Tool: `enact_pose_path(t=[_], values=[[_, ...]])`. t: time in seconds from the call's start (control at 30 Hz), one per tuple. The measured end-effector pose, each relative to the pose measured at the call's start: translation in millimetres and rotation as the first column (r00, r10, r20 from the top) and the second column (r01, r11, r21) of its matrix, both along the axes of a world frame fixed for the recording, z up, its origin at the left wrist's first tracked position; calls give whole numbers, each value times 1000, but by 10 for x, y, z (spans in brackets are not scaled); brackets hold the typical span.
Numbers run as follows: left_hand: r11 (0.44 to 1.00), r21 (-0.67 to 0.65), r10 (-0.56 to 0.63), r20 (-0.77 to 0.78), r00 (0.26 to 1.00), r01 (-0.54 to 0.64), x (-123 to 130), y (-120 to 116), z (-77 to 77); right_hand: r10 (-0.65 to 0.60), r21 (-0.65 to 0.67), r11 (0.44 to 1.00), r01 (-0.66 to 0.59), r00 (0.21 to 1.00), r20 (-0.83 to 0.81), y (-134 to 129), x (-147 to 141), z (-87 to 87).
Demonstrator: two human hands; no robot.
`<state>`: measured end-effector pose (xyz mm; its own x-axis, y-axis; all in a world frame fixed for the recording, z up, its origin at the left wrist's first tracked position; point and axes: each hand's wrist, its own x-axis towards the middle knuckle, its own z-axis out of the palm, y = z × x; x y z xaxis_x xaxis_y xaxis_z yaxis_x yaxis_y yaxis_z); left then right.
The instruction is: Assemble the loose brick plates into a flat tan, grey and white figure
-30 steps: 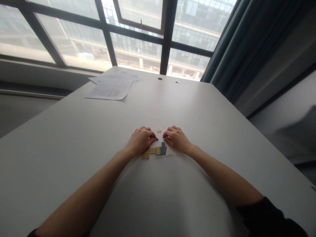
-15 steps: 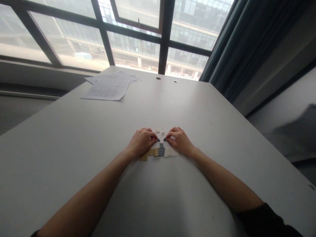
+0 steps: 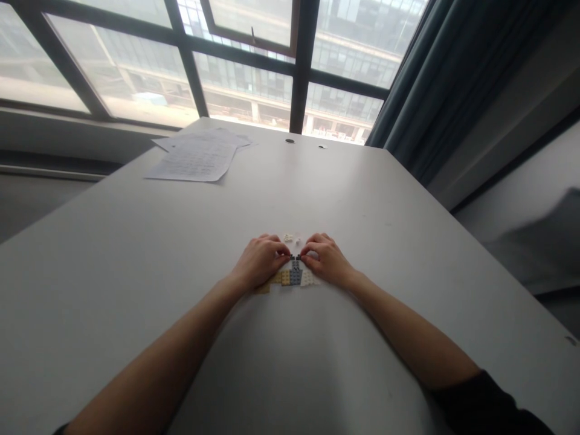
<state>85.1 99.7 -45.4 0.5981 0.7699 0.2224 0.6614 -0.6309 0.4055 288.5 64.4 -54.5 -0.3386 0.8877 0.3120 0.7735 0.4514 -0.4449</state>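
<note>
My left hand pinches a small dark grey toy brick between thumb and fingers. Opposite it, my right hand is closed on another small dark grey brick. The two dark pieces sit almost end to end; whether they touch is too small to tell. Just below them lies a row of studded building bricks: tan bricks, blue-grey bricks and white bricks. My left hand partly covers the tan end, and my right hand is close to the white end. Small white pieces lie beyond the fingertips.
Printed paper sheets lie at the far left of the white table. Two round spots, one a dark hole, are near the table's far edge. Beyond stand a window and a dark curtain.
My right hand has moved slightly left, bringing its dark brick close to the one in my left hand. My left hand has stayed nearly still.
</note>
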Motion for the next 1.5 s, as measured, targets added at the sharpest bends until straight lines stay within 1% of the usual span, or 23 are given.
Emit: enact_pose_path(t=[0.3, 0.5, 0.63, 0.7, 0.8, 0.9, 1.0, 1.1, 1.2, 1.33, 1.43, 1.5], values=[[999, 34, -9, -59, 998, 12, 9, -46, 46, 4, -2, 1000, -4, 1000, -4, -17, 3, 0], [999, 26, -20, -55, 998, 21, 18, -50, 58, 2, -7, 1000, -2, 1000, -17, -30, -7, 14], [1000, 2, -23, -12, 1000, 23, -2, -36, 57, -15, 7, 1000, 15, 998, -66, -14, 12, 40], [1000, -13, 3, 26, 1000, -3, -35, -10, 60, -47, 30, 998, 50, 994, -104, 18, 63, 55], [997, -41, 67, 81, 994, -64, -104, 53, 65, -127, 51, 989, 137, 978, -163, 86, 183, 65], [991, -67, 119, 106, 987, -112, -159, 112, 57, -176, 6, 984, 180, 967, -183, 145, 287, 53], [990, -51, 136, 91, 986, -132, -158, 144, 39, -168, -57, 985, 161, 974, -154, 170, 306, 26], [992, 1, 127, 42, 991, -127, -81, 164, 51, -159, -70, 986, 151, 979, -129, 167, 255, 7], [992, 52, 118, -20, 993, -117, 66, 185, 108, -153, -48, 988, 149, 984, -96, 145, 202, 8], [980, 110, 172, -80, 982, -163, 288, 204, 176, -159, -22, 987, 158, 986, -57, 100, 198, 12], [971, 133, 212, -113, 971, -197, 403, 210, 171, -161, -17, 987, 160, 985, -57, 71, 237, 0], [971, 131, 218, -119, 969, -202, 444, 214, 155, -159, -16, 987, 158, 985, -60, 60, 273, -10]])
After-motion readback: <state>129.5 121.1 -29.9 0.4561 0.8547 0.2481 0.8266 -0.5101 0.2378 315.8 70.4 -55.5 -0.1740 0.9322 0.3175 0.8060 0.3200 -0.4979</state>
